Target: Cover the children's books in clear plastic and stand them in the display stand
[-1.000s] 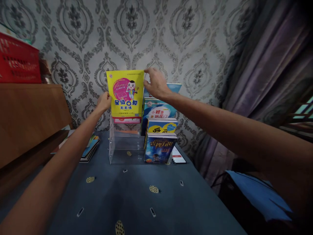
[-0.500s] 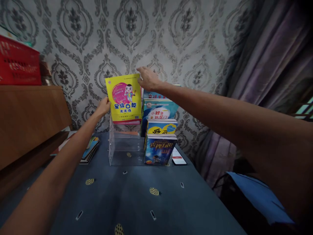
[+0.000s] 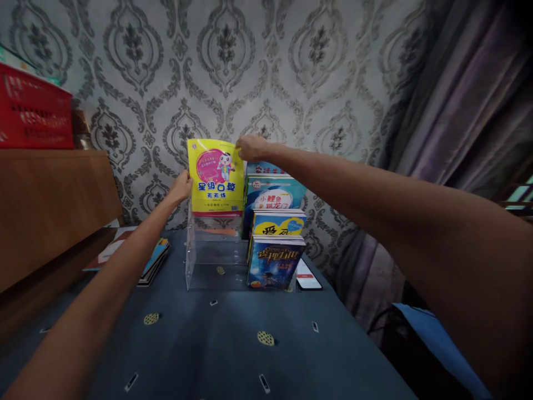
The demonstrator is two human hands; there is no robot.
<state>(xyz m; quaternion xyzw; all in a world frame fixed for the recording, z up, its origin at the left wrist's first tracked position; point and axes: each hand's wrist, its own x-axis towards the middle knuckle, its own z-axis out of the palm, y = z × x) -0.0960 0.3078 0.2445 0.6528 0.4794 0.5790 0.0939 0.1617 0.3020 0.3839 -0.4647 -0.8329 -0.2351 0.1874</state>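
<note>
Yellow book (image 3: 215,178) is upright at the upper left of a clear rack (image 3: 216,253), its top right corner pinched by the right hand (image 3: 253,148); the left hand (image 3: 181,186) touches its left edge, and whether it grips I cannot tell. Blue cloth (image 3: 200,355) with pineapple prints (image 3: 265,338) lies beneath; patterned wallpaper (image 3: 287,33) rises behind, with a purplish curtain (image 3: 441,139) at right and a wooden cabinet (image 3: 54,205) at left. Counted: one rack, four covers (image 3: 275,269) facing out in its right column, one phone (image 3: 308,281) just beside it, one red basket (image 3: 37,111) on the cabinet.
</note>
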